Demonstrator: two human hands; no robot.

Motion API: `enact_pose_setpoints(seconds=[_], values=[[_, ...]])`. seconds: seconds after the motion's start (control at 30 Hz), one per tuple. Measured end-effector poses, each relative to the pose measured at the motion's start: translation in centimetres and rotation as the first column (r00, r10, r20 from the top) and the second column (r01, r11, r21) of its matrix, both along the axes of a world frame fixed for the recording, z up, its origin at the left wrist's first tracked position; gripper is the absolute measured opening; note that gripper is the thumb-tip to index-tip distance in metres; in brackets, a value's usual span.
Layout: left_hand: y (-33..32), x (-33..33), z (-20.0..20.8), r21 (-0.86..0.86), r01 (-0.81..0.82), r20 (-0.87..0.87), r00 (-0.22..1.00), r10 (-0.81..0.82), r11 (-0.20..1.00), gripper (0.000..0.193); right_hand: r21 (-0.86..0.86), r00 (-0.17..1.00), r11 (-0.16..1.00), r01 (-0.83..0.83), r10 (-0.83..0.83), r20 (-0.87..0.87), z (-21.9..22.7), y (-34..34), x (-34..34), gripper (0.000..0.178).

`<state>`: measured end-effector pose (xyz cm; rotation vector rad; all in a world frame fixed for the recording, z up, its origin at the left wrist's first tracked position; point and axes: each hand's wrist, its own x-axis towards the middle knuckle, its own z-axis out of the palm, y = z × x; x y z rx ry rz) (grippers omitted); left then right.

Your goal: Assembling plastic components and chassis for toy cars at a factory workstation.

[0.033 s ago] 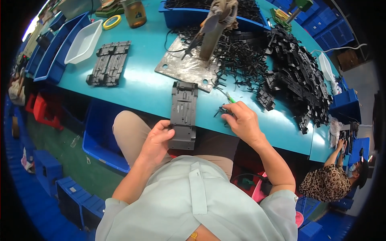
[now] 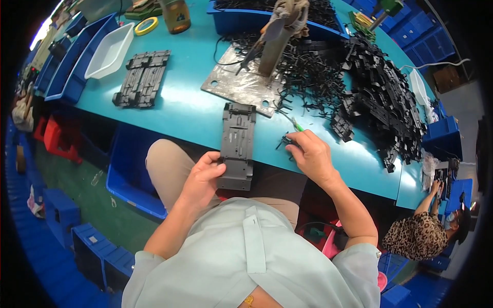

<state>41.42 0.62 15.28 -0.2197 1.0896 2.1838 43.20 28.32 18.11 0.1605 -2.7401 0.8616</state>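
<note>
My left hand grips the lower left side of a long black moulded plastic part, thumb on its face. That part is held upright in front of me, its far end over the edge of the blue-green table. Above the table's near edge, my right hand is closed in a pinch at a small branched black plastic piece. A green-handled tool lies just beyond its fingertips. Farther off, a heap of small black pieces spreads beside a metal base plate with a post.
Two black moulded parts lie side by side at left, near a white tray and yellow tape. A large pile of black parts covers the right. A blue bin stands behind the post. Another person works at far right.
</note>
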Motion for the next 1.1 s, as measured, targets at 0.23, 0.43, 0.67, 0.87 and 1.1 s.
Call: enact_pose_setpoints(seconds=[0.23,0.43,0.67,0.87,1.1], values=[[-0.1,0.1,-0.3,0.024,-0.020,0.054,0.998,0.019,1.000,0.017,-0.051,0.975,0.987,-0.155,0.144,-0.170,1.9,-2.6,-0.2,0.017],[0.2,0.2,-0.9,0.023,-0.038,0.069,0.997,0.036,0.999,0.014,-0.047,0.885,0.909,-0.414,0.390,-0.253,2.3,-6.9,0.5,0.021],[0.1,0.1,-1.5,0.060,-0.025,0.051,0.998,0.022,0.998,0.012,0.024,0.866,0.902,-0.431,0.421,-0.269,0.5,-8.2,0.3,0.024],[0.4,0.3,-1.7,0.074,-0.032,0.033,0.999,0.029,0.997,0.013,0.041,0.872,0.904,-0.425,0.422,-0.248,-0.1,-8.4,0.4,0.024],[0.4,0.7,-1.2,0.041,-0.064,0.042,0.997,0.062,0.997,0.012,0.020,0.859,0.887,-0.461,0.452,-0.242,-0.6,-8.9,0.8,0.027]])
